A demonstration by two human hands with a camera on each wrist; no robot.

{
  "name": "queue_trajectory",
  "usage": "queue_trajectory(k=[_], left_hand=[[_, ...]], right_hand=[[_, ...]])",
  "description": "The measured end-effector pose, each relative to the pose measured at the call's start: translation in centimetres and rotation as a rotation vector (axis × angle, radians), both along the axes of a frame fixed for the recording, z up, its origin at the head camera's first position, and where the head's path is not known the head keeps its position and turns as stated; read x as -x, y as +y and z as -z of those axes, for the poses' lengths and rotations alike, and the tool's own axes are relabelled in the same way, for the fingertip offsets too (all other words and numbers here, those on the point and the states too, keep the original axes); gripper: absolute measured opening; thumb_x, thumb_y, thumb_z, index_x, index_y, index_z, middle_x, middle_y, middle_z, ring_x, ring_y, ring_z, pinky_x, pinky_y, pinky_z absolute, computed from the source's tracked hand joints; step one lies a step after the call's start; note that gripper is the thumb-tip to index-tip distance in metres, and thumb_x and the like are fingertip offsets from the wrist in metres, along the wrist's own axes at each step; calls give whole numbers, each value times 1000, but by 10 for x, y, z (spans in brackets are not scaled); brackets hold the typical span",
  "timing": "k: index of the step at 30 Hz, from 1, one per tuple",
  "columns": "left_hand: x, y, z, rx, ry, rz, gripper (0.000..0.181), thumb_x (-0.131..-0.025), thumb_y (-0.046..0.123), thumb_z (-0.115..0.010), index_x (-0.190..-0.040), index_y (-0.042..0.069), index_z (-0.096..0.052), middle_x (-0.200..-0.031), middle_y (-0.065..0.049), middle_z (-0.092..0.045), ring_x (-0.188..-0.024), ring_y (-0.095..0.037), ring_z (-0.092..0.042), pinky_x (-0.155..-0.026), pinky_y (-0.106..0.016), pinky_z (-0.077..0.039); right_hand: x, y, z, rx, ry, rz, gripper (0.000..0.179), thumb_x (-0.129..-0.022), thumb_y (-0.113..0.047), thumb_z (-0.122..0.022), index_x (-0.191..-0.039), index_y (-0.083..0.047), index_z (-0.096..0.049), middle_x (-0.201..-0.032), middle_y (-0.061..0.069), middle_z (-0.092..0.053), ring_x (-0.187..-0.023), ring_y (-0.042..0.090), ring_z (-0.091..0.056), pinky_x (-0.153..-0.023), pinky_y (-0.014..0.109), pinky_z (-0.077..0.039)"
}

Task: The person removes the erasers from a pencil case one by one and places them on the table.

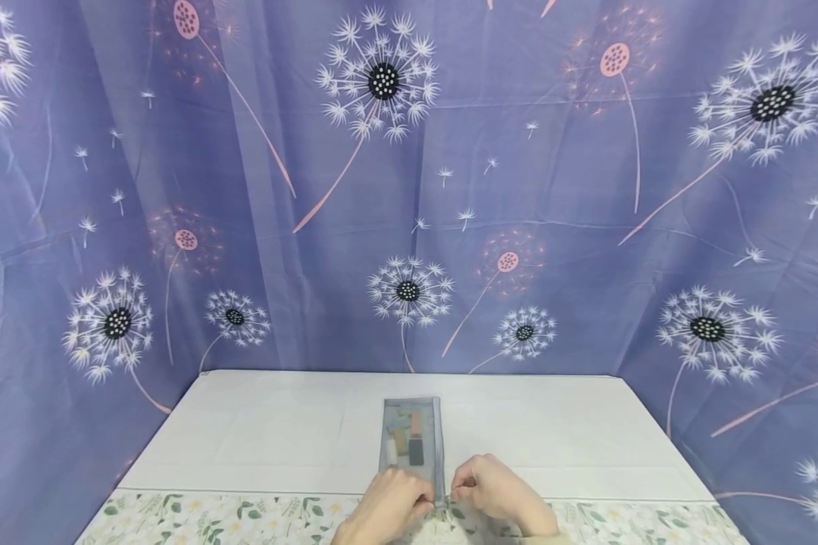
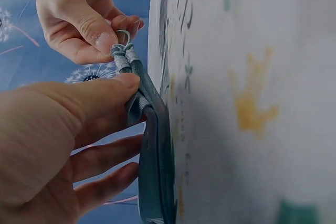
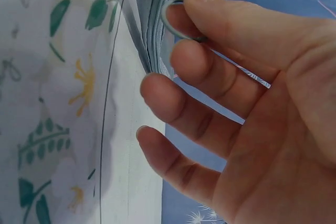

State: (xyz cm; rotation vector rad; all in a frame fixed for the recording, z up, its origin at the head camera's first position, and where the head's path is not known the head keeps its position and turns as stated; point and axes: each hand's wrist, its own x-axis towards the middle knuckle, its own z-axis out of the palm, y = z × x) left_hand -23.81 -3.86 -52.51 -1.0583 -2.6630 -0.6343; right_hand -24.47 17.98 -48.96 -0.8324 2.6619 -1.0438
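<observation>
A grey-blue see-through zip pouch (image 1: 439,439) lies on the table, its zipper along the right side. Through the mesh show a black-and-pink item (image 1: 416,450), a tan piece (image 1: 400,442) and a small white item (image 1: 391,453). My left hand (image 1: 394,501) pinches the pouch's near corner between thumb and fingers, by the zipper's end. Just to the right, my right hand (image 1: 496,490) pinches a thin pull ring (image 3: 167,20) between thumb and index finger. The left wrist view shows this ring against the folded fabric end (image 2: 125,56) of the pouch.
A white board or tabletop (image 1: 273,431) stretches behind the hands. Along the near side runs a floral cloth (image 1: 245,522) with green leaves. A purple-blue dandelion curtain (image 1: 341,295) encloses the table at the back and both sides.
</observation>
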Motion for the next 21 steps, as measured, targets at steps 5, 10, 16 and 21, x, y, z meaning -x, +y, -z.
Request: queue_trajectory(k=[5, 10, 16, 21], left_hand=[[0, -2, 0, -32, -50, 6, 9, -82, 19, -76, -75, 24, -72, -69, 21, -63, -58, 12, -48, -56, -7, -41], [0, -6, -3, -36, -72, 13, 6, -84, 20, -75, -79, 23, -73, -74, 20, -65, -64, 10, -54, -59, -9, -44], [2, -9, -3, -72, -92, 13, 9, -85, 21, -74, -78, 24, -70, -72, 22, -61, -59, 9, -47, -57, -10, -43], [3, -10, -7, -102, -102, 5, 10, -86, 22, -73, -77, 24, -69, -66, 24, -54, -52, 7, -41, -51, -11, -40]], right_hand=[[2, 0, -2, -5, 22, -9, 12, -81, -6, -73, -74, -15, -74, -72, -14, -68, -66, 0, -57, -61, 22, -50], [8, -1, -3, 0, 48, -29, 19, -78, 3, -69, -72, -14, -74, -69, -14, -67, -62, -1, -54, -59, 21, -49], [14, -2, -5, 2, 40, -27, 12, -80, -5, -73, -73, -15, -75, -68, -14, -67, -59, -1, -51, -56, 21, -47], [18, -2, -7, 14, 67, -33, 11, -83, -8, -73, -76, -16, -75, -72, -14, -68, -63, -1, -55, -59, 21, -50]])
